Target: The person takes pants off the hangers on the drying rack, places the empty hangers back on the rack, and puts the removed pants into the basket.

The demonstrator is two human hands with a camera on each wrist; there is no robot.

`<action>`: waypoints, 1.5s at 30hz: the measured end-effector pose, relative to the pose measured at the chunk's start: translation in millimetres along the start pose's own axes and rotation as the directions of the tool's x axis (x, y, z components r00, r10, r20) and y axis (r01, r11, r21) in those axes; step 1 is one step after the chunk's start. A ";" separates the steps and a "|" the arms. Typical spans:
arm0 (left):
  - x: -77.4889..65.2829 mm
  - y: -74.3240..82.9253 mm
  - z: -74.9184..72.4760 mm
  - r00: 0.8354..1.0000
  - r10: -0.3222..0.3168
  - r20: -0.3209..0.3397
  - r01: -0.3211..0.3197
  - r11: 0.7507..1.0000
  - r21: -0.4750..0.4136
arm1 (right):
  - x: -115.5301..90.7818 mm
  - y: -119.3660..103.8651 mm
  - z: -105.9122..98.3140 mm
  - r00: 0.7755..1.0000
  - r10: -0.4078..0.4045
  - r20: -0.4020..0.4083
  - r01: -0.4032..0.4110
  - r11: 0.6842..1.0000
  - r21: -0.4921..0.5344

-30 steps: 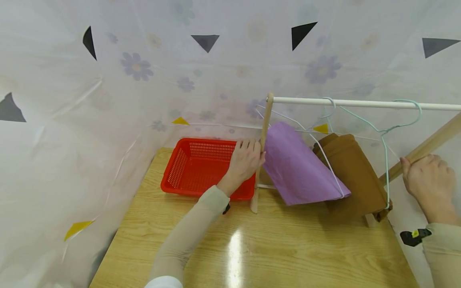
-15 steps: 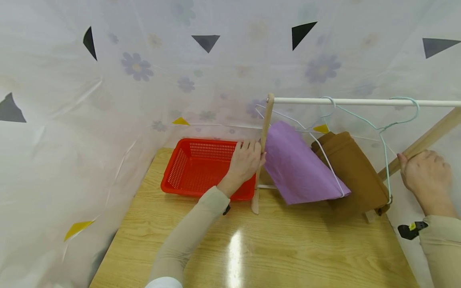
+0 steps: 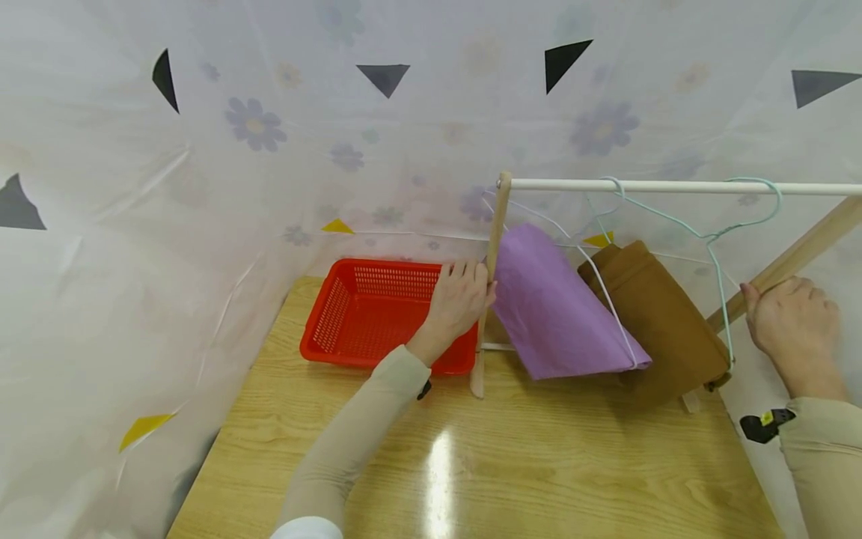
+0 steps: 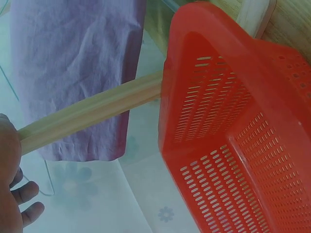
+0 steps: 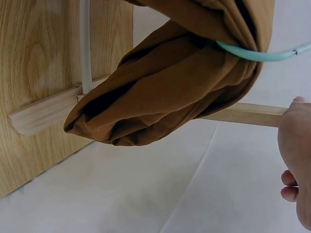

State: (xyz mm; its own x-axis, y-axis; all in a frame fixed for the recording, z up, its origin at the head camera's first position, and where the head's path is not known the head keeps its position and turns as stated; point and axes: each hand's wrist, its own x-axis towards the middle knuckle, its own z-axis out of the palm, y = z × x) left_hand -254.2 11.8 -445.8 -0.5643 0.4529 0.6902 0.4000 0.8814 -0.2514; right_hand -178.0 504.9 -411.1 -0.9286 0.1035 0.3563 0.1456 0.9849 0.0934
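A small clothes rack with a white rod point(image 3: 673, 186) and wooden posts stands on the table. My left hand point(image 3: 454, 303) grips its left post point(image 3: 500, 232), beside the red basket. At the far right, my right hand point(image 3: 798, 329) holds the slanting right post point(image 3: 801, 247). A folded purple cloth point(image 3: 559, 307) hangs on a white hanger point(image 3: 609, 292), and a folded brown cloth point(image 3: 663, 322) on a mint-green hanger point(image 3: 717, 281). The right wrist view shows the brown cloth point(image 5: 165, 92) draped through its hanger point(image 5: 257, 55), close to the right hand point(image 5: 299, 150).
A red plastic basket point(image 3: 311, 329) with slotted sides sits left of the rack, partly hidden behind the left forearm. The wooden table point(image 3: 552, 457) extends in front. A pale flowered sheet point(image 3: 417, 142) forms the backdrop behind it.
The right hand and the rack's right side have shifted slightly left and up in the head view. Both hangers and cloths moved a little with them. The left hand stays put.
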 end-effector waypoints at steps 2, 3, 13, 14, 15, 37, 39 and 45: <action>0.5 0.0 0.7 1.000 -0.003 -0.006 0.003 1.000 -0.003 | 0.5 0.6 -0.7 1.000 0.007 0.024 -0.007 1.000 0.009; 0.8 0.0 1.1 1.000 -0.004 -0.008 0.004 1.000 -0.007 | 0.9 1.1 -1.1 0.999 0.009 0.033 -0.010 1.000 0.014; 3.4 -0.4 3.1 1.000 -0.010 0.010 0.010 1.000 -0.004 | 0.1 1.1 2.4 1.000 0.021 -0.006 -0.021 1.000 0.022; 3.8 -0.5 2.9 1.000 -0.011 0.015 0.011 1.000 -0.004 | 0.0 0.9 2.8 1.000 0.023 -0.009 -0.023 1.000 0.021; 3.8 -0.5 2.9 1.000 -0.012 0.017 0.012 1.000 -0.005 | 0.1 1.4 2.7 1.000 0.024 -0.006 -0.024 0.999 0.023; 6.8 0.2 5.0 0.999 -0.028 0.020 0.028 1.000 0.014 | 2.1 3.0 2.8 0.998 0.030 0.046 -0.031 0.999 0.014; 6.7 0.3 5.3 0.999 -0.028 0.028 0.027 1.000 0.016 | 2.0 2.9 2.6 0.998 0.032 0.052 -0.033 0.999 0.011; 6.8 0.0 4.8 0.999 -0.028 0.027 0.028 0.999 0.018 | 2.4 2.9 2.6 0.998 0.031 0.052 -0.031 0.999 0.007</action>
State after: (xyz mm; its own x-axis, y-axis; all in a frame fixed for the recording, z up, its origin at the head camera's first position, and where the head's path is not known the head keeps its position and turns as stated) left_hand -261.4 15.6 -444.4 -0.5943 0.4315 0.6787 0.3711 0.8958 -0.2446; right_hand -180.7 508.3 -412.3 -0.9402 0.1405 0.3102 0.1718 0.9822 0.0757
